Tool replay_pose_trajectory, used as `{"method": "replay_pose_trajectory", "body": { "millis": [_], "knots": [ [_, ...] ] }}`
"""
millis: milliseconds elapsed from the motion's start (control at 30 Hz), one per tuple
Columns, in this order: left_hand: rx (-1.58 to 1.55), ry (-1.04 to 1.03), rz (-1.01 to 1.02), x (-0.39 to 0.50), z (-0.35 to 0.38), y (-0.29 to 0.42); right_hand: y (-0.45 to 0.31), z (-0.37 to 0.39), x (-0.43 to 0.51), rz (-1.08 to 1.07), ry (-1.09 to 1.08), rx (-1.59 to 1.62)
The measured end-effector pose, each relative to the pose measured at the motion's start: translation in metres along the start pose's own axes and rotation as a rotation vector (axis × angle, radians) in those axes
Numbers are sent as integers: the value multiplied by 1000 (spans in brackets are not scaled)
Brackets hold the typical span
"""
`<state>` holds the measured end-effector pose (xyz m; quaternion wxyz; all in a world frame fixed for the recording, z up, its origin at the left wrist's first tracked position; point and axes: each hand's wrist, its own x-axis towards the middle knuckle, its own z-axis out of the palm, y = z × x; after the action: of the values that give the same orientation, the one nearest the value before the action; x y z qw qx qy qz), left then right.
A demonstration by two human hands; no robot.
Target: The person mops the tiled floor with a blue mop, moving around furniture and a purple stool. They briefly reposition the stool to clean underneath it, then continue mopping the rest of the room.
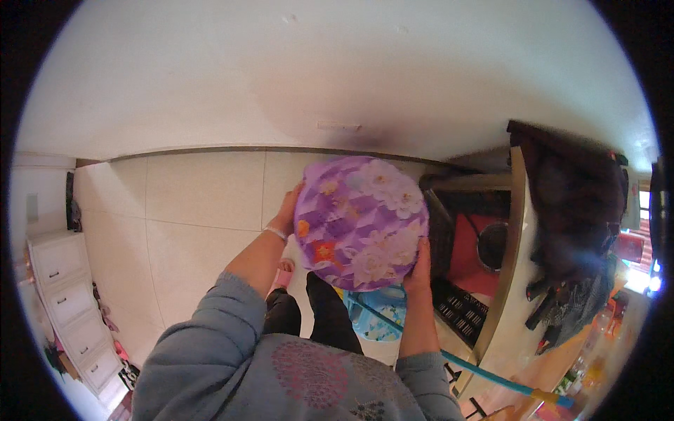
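A round purple object with a flower print (pixel 363 223), perhaps a cushion or a stool seat, is held up in front of me between both hands. My left hand (pixel 288 209) grips its left edge, with a pale bracelet at the wrist. On its lower right edge, my right hand (pixel 418 266) holds on, the fingers partly hidden behind it. Below the round object, partly covered by it, a light blue plastic stool or basin with a floral pattern (pixel 380 320) is on the floor. What lies under the purple object is hidden.
A white wall (pixel 210 79) rises ahead, above a tiled floor (pixel 205 194). At right are dark clothes (pixel 574 200) over a wooden panel, a red surface (pixel 463 258) with a round dark item, and a blue pole (pixel 484 372). A white drawer cabinet (pixel 73 294) stands at left.
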<state>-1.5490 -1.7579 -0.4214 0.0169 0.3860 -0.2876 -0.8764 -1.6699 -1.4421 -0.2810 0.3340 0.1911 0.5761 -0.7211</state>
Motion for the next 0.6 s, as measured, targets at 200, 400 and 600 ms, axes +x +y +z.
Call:
{"method": "replay_pose_trajectory", "body": {
  "millis": [200,400,600],
  "knots": [
    [-132,-175,84,-87,-44,35,32,53,-25,-49,-139,-167],
    [-165,-24,176,-157,-108,85,61,155,-21,29,-299,-270],
    [-258,149,267,-183,-166,80,84,220,7,124,-477,-358]
  ]
}}
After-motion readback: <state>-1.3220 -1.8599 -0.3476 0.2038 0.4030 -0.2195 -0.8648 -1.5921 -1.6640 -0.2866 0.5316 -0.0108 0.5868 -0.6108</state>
